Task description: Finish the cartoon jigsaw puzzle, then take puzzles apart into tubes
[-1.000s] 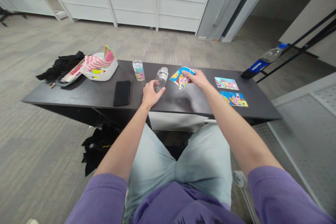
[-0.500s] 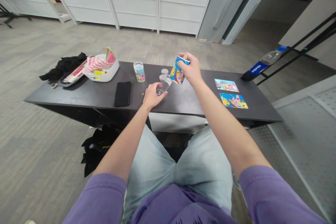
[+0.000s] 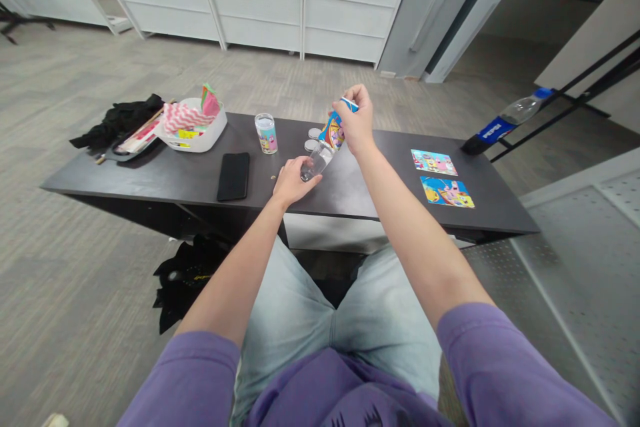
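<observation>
My left hand (image 3: 296, 178) is closed around a clear jar (image 3: 317, 161), tilted with its mouth toward the upper right. A curled picture card (image 3: 334, 131), blue with yellow and pink cartoon figures, is pinched in my right hand (image 3: 358, 119). The card's lower end meets the jar's mouth; whether it is inside cannot be made out. Just behind the jar lie two round, pale lids (image 3: 313, 139). To the left stands another clear jar (image 3: 266, 134) with a cartoon picture in its lower part.
On the dark table (image 3: 380, 180) lie a black phone (image 3: 233, 176) and two flat cartoon cards (image 3: 447, 191). A white basket (image 3: 203, 139) of colourful items and black cloth (image 3: 117, 121) are at left. A Pepsi bottle (image 3: 497, 128) leans at the right end.
My right hand has brought the card down and left, from just above the jar to its mouth. The card looks more tightly curled. My left hand still holds the jar, now slightly turned.
</observation>
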### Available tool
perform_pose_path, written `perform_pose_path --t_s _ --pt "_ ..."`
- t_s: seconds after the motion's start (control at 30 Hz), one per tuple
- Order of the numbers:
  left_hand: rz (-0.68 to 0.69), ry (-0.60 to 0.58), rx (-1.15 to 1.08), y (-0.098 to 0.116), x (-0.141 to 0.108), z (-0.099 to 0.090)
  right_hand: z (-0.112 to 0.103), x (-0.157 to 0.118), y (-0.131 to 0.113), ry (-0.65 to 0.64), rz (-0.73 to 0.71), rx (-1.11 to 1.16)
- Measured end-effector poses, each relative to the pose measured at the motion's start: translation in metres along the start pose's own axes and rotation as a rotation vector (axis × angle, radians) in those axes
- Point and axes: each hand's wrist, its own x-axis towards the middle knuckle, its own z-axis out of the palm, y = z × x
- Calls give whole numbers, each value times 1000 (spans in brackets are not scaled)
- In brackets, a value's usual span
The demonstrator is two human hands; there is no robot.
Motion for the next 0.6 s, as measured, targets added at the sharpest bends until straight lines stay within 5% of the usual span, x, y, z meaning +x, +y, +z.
perform_pose_path --t_s 0.2,0.6 --pt "-10 5 -18 2 -1 -1 4 -13 6 144 -152 -143" --pt "21 -33 -6 1 -1 -1 28 -19 9 60 -225 -146"
